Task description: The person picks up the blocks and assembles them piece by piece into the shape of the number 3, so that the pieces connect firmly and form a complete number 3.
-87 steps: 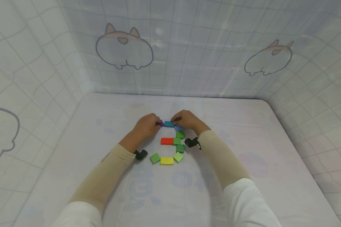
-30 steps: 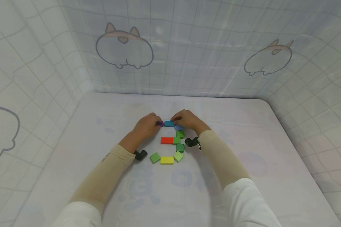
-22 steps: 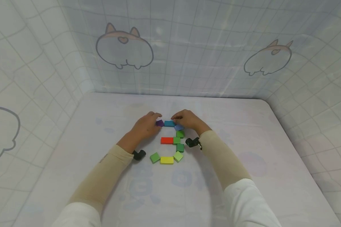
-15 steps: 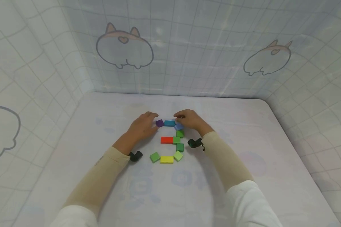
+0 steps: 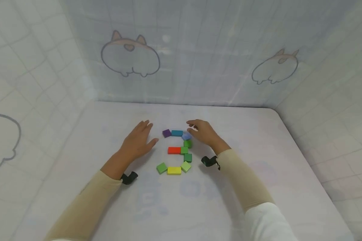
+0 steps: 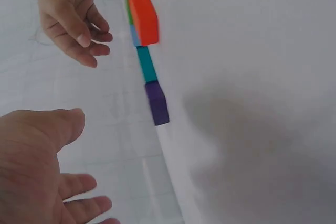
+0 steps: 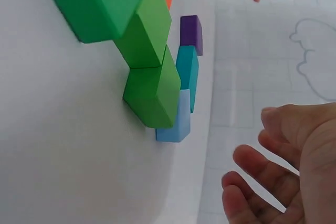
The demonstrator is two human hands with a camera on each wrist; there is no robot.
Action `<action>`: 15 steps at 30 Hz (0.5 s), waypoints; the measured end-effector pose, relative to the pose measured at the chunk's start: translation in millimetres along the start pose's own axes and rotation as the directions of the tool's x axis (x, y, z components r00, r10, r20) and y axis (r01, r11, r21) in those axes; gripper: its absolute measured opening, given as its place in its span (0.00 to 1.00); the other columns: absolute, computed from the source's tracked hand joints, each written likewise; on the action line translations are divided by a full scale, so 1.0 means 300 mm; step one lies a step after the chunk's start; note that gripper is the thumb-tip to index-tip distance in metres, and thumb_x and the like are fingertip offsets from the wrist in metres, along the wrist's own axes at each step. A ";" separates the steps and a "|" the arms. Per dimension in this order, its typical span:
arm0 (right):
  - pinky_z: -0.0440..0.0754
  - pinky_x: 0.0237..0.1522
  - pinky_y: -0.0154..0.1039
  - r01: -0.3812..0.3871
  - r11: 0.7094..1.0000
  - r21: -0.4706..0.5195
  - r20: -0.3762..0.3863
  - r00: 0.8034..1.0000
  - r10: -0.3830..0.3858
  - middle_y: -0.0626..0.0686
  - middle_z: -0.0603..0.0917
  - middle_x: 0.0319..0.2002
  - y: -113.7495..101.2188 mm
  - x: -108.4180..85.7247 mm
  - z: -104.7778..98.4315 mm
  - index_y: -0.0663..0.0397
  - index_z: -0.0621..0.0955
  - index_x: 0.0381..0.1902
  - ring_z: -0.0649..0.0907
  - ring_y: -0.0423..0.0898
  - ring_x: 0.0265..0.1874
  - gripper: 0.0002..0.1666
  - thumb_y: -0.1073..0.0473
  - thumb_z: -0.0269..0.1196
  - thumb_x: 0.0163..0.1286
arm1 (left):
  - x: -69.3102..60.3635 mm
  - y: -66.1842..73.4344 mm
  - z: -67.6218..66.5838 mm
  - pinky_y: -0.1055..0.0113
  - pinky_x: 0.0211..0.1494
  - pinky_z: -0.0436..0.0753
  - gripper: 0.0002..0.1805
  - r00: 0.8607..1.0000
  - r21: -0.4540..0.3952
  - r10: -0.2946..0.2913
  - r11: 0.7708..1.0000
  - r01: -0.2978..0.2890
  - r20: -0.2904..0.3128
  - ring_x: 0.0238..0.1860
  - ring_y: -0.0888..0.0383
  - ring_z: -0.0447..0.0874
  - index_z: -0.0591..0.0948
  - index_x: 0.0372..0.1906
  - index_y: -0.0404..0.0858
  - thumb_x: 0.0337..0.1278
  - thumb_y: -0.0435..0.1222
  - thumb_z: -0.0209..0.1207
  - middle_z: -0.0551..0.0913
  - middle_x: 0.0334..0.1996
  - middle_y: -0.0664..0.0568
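Small coloured blocks lie on the white table in the shape of a 3. Its top row holds a purple block [image 5: 167, 133], a blue block [image 5: 177, 133] and a light blue block [image 5: 186, 136]. A red block [image 5: 174, 150] forms the middle bar beside several green blocks [image 5: 188, 157]. A yellow block [image 5: 174, 171] lies at the bottom between two light green blocks. My left hand [image 5: 137, 142] is spread left of the purple block, apart from it. My right hand [image 5: 203, 131] hovers right of the light blue block, fingers loosely bent, holding nothing.
The table [image 5: 175, 207] has a pale printed cloth. Grid-patterned curtains [image 5: 199, 67] with animal drawings stand behind it and at both sides. Black wrist cameras [image 5: 209, 161] hang under both wrists, near the tabletop.
My left hand has let go of the purple block and moved left and nearer, its fingers spreading. My right hand has drawn back slightly to the right, off the blue blocks. The view has shifted slightly.
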State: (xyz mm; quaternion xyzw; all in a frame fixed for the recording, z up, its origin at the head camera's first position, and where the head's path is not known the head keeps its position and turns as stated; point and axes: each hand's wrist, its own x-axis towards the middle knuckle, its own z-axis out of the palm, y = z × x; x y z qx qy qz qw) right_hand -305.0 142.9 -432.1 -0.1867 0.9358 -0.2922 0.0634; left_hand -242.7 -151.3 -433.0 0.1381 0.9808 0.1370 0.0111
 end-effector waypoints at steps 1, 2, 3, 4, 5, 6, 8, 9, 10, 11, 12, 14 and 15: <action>0.78 0.62 0.49 0.014 1.000 -0.014 -0.018 1.000 -0.014 0.50 0.79 0.62 0.001 -0.007 -0.001 0.50 0.76 0.67 0.78 0.51 0.60 0.26 0.50 0.59 0.75 | -0.010 -0.005 -0.001 0.46 0.77 0.54 0.43 1.000 0.005 -0.002 1.000 0.002 -0.004 0.79 0.41 0.46 0.56 0.77 0.34 0.69 0.54 0.54 0.51 0.78 0.39; 0.78 0.62 0.49 0.028 0.999 -0.028 -0.036 0.999 -0.029 0.50 0.79 0.63 0.003 -0.013 -0.004 0.50 0.76 0.67 0.78 0.51 0.60 0.26 0.50 0.59 0.75 | -0.020 -0.008 -0.002 0.45 0.77 0.53 0.44 1.000 0.003 -0.006 1.000 0.006 -0.006 0.79 0.40 0.45 0.54 0.78 0.33 0.69 0.54 0.54 0.50 0.79 0.38; 0.77 0.63 0.50 0.041 0.998 -0.043 -0.050 0.998 -0.043 0.50 0.79 0.64 0.004 -0.020 -0.008 0.50 0.76 0.67 0.78 0.51 0.61 0.26 0.50 0.59 0.75 | -0.029 -0.010 -0.003 0.45 0.77 0.53 0.45 1.000 0.002 -0.011 1.000 0.011 -0.008 0.79 0.40 0.44 0.53 0.78 0.33 0.69 0.55 0.54 0.49 0.79 0.38; 0.77 0.63 0.50 0.057 0.997 -0.055 -0.067 0.996 -0.061 0.51 0.78 0.64 0.005 -0.026 -0.014 0.51 0.76 0.67 0.78 0.52 0.62 0.26 0.50 0.59 0.75 | -0.038 -0.010 -0.005 0.44 0.77 0.53 0.46 1.000 -0.001 -0.013 1.000 0.013 -0.013 0.79 0.40 0.43 0.53 0.78 0.33 0.69 0.56 0.54 0.48 0.79 0.38; 0.76 0.64 0.50 0.067 0.995 -0.072 -0.080 0.994 -0.073 0.51 0.78 0.64 0.007 -0.035 -0.016 0.51 0.76 0.67 0.77 0.51 0.63 0.26 0.50 0.59 0.75 | -0.050 -0.009 -0.005 0.44 0.77 0.53 0.46 1.000 -0.001 -0.011 1.000 0.011 -0.011 0.79 0.40 0.42 0.52 0.78 0.33 0.69 0.56 0.53 0.47 0.79 0.38; 0.74 0.65 0.51 0.076 0.994 -0.085 -0.093 0.992 -0.083 0.51 0.78 0.64 0.008 -0.043 -0.019 0.51 0.76 0.67 0.76 0.51 0.64 0.26 0.50 0.59 0.75 | -0.061 -0.007 -0.006 0.43 0.77 0.52 0.47 1.000 -0.002 -0.011 1.000 0.011 -0.009 0.79 0.39 0.41 0.51 0.78 0.33 0.69 0.57 0.53 0.46 0.79 0.38; 0.72 0.67 0.52 0.082 0.990 -0.118 -0.115 0.989 -0.096 0.52 0.78 0.65 0.008 -0.061 -0.023 0.51 0.76 0.67 0.75 0.51 0.66 0.26 0.49 0.59 0.75 | -0.081 -0.005 -0.007 0.42 0.77 0.50 0.47 1.000 -0.001 -0.013 1.000 0.013 -0.007 0.79 0.40 0.38 0.50 0.79 0.34 0.68 0.59 0.52 0.43 0.80 0.39; 0.71 0.68 0.52 0.082 0.987 -0.135 -0.124 0.987 -0.099 0.52 0.77 0.65 0.008 -0.070 -0.024 0.51 0.75 0.67 0.74 0.51 0.67 0.27 0.49 0.59 0.75 | -0.090 -0.004 -0.008 0.41 0.77 0.49 0.48 1.000 -0.001 -0.013 1.000 0.013 -0.004 0.80 0.40 0.36 0.50 0.79 0.35 0.69 0.60 0.51 0.42 0.80 0.39; 0.70 0.69 0.52 0.076 0.986 -0.152 -0.132 0.987 -0.096 0.52 0.77 0.66 0.008 -0.081 -0.024 0.50 0.75 0.68 0.73 0.52 0.68 0.27 0.49 0.59 0.75 | -0.098 -0.003 -0.008 0.40 0.77 0.48 0.48 1.000 0.001 -0.012 1.000 0.012 -0.005 0.80 0.40 0.35 0.49 0.79 0.35 0.69 0.60 0.50 0.40 0.80 0.39; 0.70 0.69 0.52 0.067 0.982 -0.174 -0.140 0.986 -0.092 0.52 0.76 0.66 0.009 -0.091 -0.024 0.49 0.74 0.68 0.72 0.52 0.68 0.28 0.48 0.59 0.75 | -0.105 -0.004 -0.008 0.39 0.77 0.46 0.49 1.000 0.001 -0.013 1.000 0.013 -0.005 0.80 0.40 0.33 0.49 0.79 0.35 0.68 0.61 0.49 0.39 0.80 0.40; 0.69 0.69 0.52 0.061 0.980 -0.189 -0.145 0.985 -0.089 0.52 0.76 0.67 0.009 -0.102 -0.022 0.49 0.74 0.69 0.71 0.52 0.69 0.28 0.48 0.59 0.74 | -0.112 -0.006 -0.007 0.39 0.77 0.45 0.49 1.000 0.001 -0.015 1.000 0.015 -0.008 0.80 0.40 0.32 0.48 0.79 0.35 0.68 0.62 0.48 0.38 0.80 0.40; 0.69 0.70 0.53 0.050 0.974 -0.222 -0.153 0.985 -0.085 0.52 0.74 0.69 0.011 -0.127 -0.018 0.49 0.72 0.70 0.70 0.52 0.70 0.30 0.48 0.60 0.74 | -0.126 -0.013 -0.006 0.37 0.77 0.43 0.49 1.000 0.000 -0.024 1.000 0.024 -0.010 0.79 0.40 0.29 0.48 0.79 0.36 0.68 0.64 0.46 0.37 0.80 0.40; 0.68 0.70 0.52 0.045 0.969 -0.244 -0.157 0.984 -0.085 0.52 0.73 0.69 0.012 -0.140 -0.017 0.49 0.72 0.71 0.69 0.52 0.70 0.31 0.47 0.60 0.74 | -0.132 -0.017 -0.005 0.37 0.76 0.42 0.50 0.999 0.000 -0.030 1.000 0.030 -0.012 0.79 0.40 0.28 0.48 0.79 0.36 0.68 0.64 0.45 0.36 0.80 0.40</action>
